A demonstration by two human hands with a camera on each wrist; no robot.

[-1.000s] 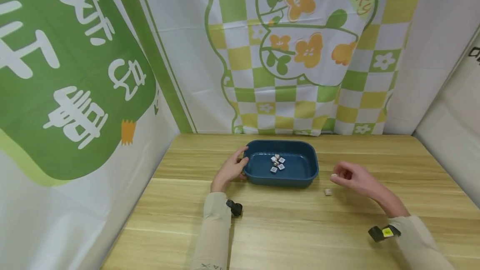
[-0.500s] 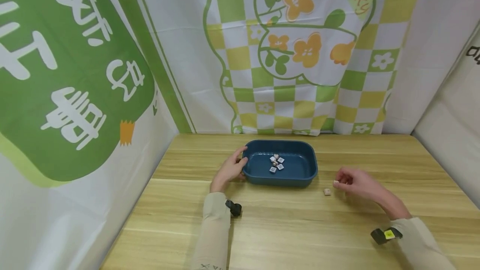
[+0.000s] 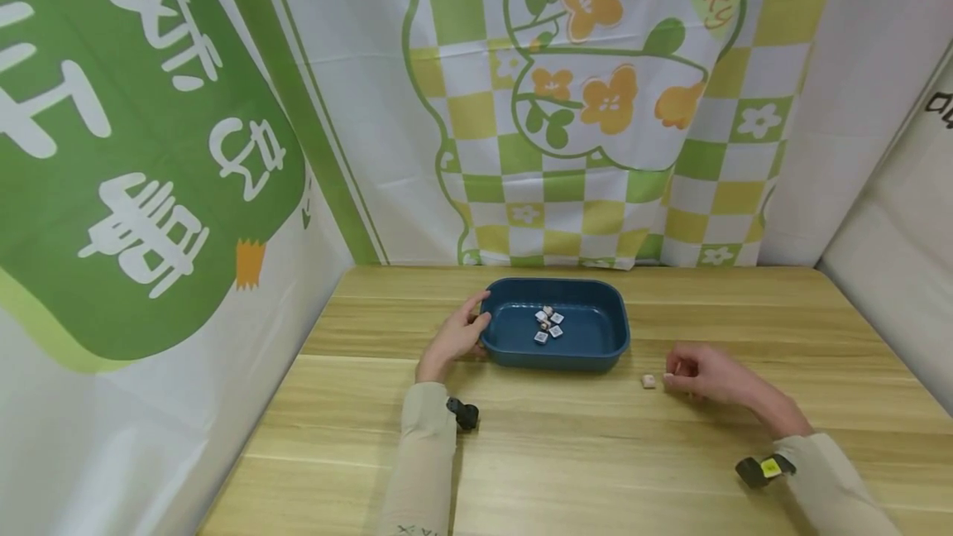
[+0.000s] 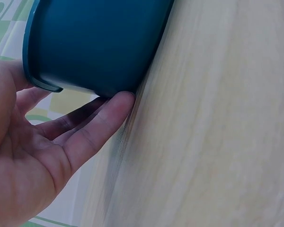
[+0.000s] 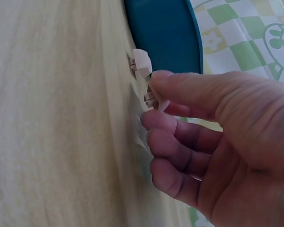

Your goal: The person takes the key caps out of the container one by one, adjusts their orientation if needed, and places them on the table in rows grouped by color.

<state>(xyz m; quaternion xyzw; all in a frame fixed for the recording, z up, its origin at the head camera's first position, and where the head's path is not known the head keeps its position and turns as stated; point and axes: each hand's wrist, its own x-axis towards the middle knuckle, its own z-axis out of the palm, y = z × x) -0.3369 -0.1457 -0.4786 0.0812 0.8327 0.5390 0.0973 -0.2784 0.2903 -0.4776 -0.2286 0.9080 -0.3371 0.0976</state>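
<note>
A dark blue tray holds a small cluster of white and pinkish keycaps. My left hand grips its left end, thumb at the rim; in the left wrist view the other fingers touch the outer wall low down. To the right of the tray my right hand pinches a pale pink keycap between thumb and fingertips, just over the table. Another pale keycap lies on the table beside those fingertips; the right wrist view shows this loose keycap close to the held one.
The wooden table runs back to a hanging cloth with a green and yellow check. White and green cloth hangs along the left side. A small black camera sits on each wrist.
My right hand, pinching the keycap, has come down and nearer to me, beside the loose keycap. The left hand and the tray stay in place.
</note>
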